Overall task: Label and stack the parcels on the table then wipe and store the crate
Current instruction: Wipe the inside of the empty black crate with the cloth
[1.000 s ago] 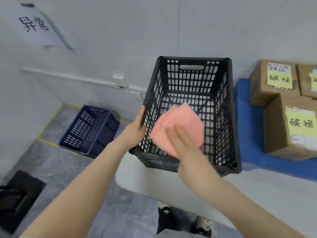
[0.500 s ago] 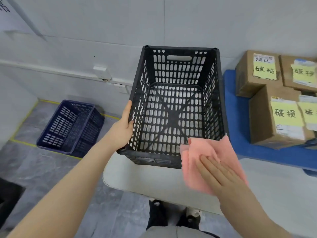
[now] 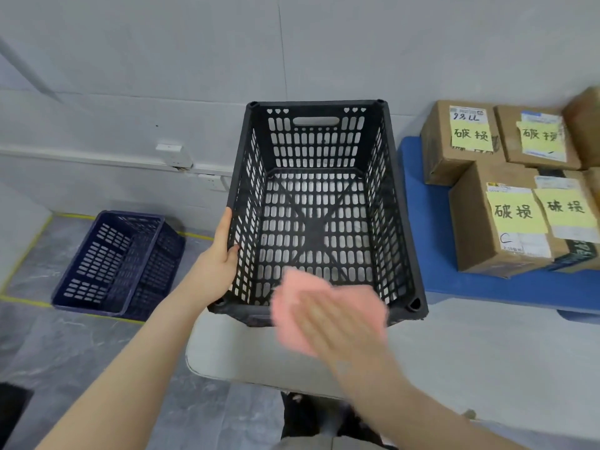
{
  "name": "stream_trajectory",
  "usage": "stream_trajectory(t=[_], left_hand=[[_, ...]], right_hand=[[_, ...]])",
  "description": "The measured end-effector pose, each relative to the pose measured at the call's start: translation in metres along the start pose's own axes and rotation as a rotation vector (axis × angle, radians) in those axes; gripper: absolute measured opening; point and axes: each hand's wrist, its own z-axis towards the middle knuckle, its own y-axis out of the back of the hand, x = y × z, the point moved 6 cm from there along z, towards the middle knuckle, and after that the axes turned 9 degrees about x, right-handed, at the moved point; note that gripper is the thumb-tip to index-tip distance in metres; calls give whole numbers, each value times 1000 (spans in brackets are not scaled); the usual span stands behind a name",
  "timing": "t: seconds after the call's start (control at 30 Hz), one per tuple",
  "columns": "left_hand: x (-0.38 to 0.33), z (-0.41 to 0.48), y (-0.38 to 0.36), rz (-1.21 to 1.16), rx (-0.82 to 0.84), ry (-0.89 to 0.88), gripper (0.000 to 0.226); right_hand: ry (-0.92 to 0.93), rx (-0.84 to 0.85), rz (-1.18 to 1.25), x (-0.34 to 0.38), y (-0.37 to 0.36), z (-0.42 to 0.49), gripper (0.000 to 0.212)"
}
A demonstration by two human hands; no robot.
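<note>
The black crate (image 3: 316, 138) stands at the near left corner of the surface (image 3: 470, 368), its left wall grasped by the left grip (image 3: 217, 258). A pink cloth (image 3: 289, 306) is pressed against the near rim under the right grip (image 3: 337, 323), whose blurred fingers look flat. Overlapping strokes are advised, with the crate steadied.

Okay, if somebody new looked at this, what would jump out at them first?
The black crate in the middle: the left hand grips its left wall, and the right hand, blurred, presses a pink cloth at its near rim. Next, the cardboard boxes with yellow notes on the blue mat at right, and a blue crate on the floor at left.
</note>
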Motion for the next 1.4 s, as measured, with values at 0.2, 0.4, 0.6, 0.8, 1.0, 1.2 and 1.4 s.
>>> stream_trajectory(t=[0.2, 0.4, 0.6, 0.8, 1.0, 1.2, 1.4], left_hand=[[0, 1, -2, 27, -16, 15, 68], [0, 1, 1, 53, -54, -4, 69], [-1, 0, -2, 47, -1, -14, 70], [-1, -1, -3, -8, 13, -15, 69], [9, -9, 3, 34, 29, -8, 72], [0, -19, 6, 202, 39, 47, 72], [-53, -63, -21, 810, -169, -106, 58]], right_hand=[[-226, -34, -29, -48, -12, -32, 55], [-84, -15, 142, 101, -8, 72, 49], [-90, 3, 152, 33, 5, 26, 52], [-102, 128, 34, -56, 25, -48, 55], [-84, 472, 131, -35, 35, -15, 101], [5, 527, 822, 27, 29, 38, 78], [-660, 441, 1796, -118, 73, 55, 53]])
